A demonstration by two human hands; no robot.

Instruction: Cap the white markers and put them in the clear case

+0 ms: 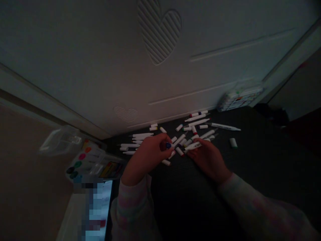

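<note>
My left hand (152, 150) is closed in a pinch on a white marker cap (169, 145) with a dark blue end. To its right, my right hand (209, 160) grips an uncapped white marker (197, 145) between thumb and fingers, its dark tip pointing left toward the cap. The two are a short gap apart. Under and around both hands lie several loose white caps and uncapped markers. One cap with a red band (180, 151) rests just below and between the hands. A row of white markers (142, 135) lies left of my left hand, partly hidden by it.
The dark table (185, 187) stands against a pale panel with embossed hearts (160, 33). A clear marker case (240, 97) stands at the back right. At left are an open clear plastic box (95, 160) and a lit screen (100, 211). A green-ended cap (233, 143) lies apart at right.
</note>
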